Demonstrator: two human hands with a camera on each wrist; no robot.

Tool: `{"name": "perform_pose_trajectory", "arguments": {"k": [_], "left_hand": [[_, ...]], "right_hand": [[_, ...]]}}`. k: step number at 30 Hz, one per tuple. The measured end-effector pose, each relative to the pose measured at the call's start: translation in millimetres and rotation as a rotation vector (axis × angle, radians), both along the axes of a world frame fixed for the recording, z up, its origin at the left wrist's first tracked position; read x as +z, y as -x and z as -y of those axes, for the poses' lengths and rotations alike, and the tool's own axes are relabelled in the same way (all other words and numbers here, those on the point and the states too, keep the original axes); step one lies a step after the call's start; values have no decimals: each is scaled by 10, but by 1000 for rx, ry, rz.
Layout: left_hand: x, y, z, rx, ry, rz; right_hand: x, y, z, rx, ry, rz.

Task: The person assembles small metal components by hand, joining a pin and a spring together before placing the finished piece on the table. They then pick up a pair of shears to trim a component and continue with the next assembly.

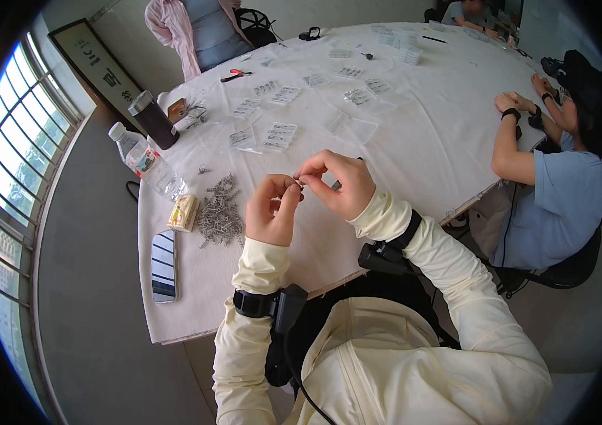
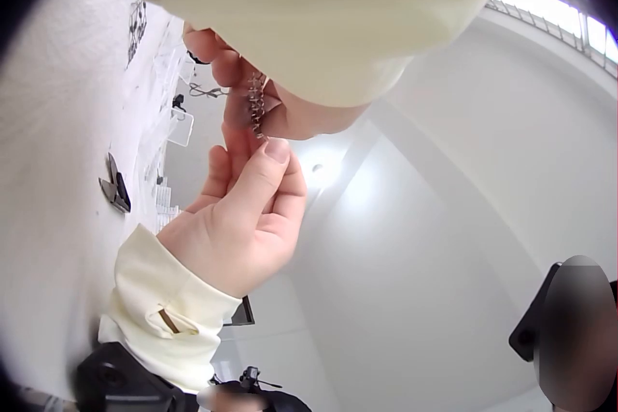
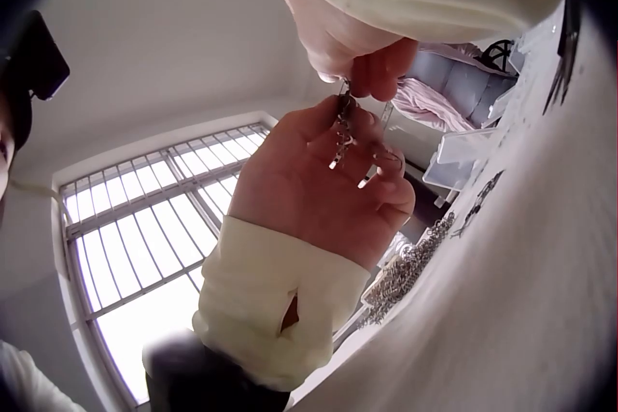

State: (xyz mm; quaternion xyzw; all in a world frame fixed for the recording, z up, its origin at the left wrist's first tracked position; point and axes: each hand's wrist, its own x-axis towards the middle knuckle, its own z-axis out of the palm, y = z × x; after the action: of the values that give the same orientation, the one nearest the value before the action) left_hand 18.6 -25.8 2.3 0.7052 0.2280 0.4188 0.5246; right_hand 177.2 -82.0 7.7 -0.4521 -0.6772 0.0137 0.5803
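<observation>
Small metal pieces (image 3: pixel 344 132) lie in my left hand (image 1: pixel 270 212), whose curled fingers and thumb hold them; in the right wrist view some hang down over the palm of that hand (image 3: pixel 323 185). My right hand (image 1: pixel 341 185) pinches at the same pieces, its fingertips meeting those of the left. The left wrist view shows a knobbly silver strand (image 2: pixel 256 103) between the left fingers, with the right thumb and fingers (image 2: pixel 241 224) just below. A pile of small silver coiled pieces (image 1: pixel 221 212) lies left of the left hand. Exact shapes at the fingertips are too small to tell.
On the white table (image 1: pixel 432 134) stand a plastic bottle (image 1: pixel 146 161), a dark flask (image 1: pixel 154 120) and a small patterned box (image 1: pixel 183 213), beside a phone (image 1: pixel 164 265). Clear trays (image 1: pixel 278 135) and red-handled pliers (image 1: pixel 236 74) lie farther back. People are around the table.
</observation>
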Motion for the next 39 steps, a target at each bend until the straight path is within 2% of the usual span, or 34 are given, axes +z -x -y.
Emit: {"name": "perform_pose_trajectory", "arguments": {"k": [5, 15, 18, 26, 39], "left_hand": [[22, 3, 6, 5, 30, 73], [-6, 2, -7, -37, 31, 53], [13, 13, -2, -22, 40, 40], [2, 20, -38, -12, 28, 134], [32, 20, -4, 6, 19, 103]], "right_hand": [[6, 6, 2, 33, 48, -65], [1, 3, 1, 8, 38, -31], [2, 6, 5, 27, 64, -79], [-31, -24, -27, 161, 56, -11], [9, 4, -3, 115, 40, 4]]}}
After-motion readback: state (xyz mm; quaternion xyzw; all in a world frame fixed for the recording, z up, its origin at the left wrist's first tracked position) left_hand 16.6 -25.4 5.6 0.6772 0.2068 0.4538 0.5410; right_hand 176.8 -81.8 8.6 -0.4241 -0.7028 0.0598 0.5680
